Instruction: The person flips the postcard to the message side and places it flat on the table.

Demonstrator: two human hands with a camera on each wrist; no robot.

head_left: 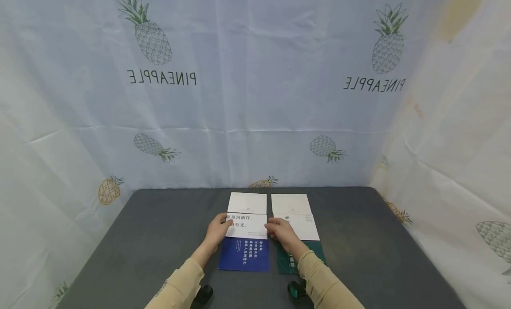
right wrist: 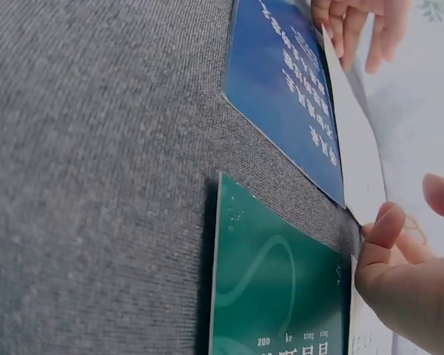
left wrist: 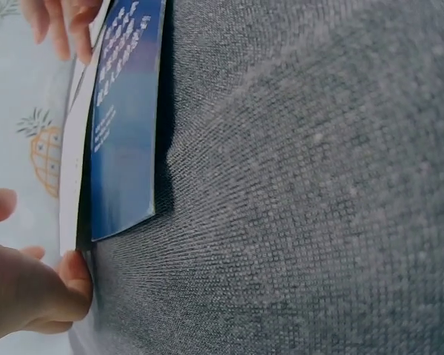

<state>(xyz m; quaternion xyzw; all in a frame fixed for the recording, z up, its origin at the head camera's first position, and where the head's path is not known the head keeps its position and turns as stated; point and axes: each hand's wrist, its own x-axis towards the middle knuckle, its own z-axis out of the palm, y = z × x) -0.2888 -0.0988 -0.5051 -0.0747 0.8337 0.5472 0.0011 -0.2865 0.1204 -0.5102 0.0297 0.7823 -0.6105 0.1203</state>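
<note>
White card (head_left: pixel 249 229) is sitting just beyond the blue card (head_left: pixel 244 255). Your left hand (head_left: pixel 216 231) and right hand (head_left: pixel 281 232) are pinching its sides, so you're wanting a light, even grip, no bending.

room on the grey table (head_left: pixel 371 238) beside both card columns (head_left: pixel 248 203), narrow gap between them, right hand (head_left: pixel 282 232) across it, curtain (head_left: pixel 255 78) behind

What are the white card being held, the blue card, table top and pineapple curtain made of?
White card: probably stiff paper, dull and thin, with no clear shine. Blue card: likely coated paper; it has a soft shine. Table top: seems woven cloth, with tiny crisscross threads. Pineapple curtain: probably smooth fabric, with creases and folds.
</note>
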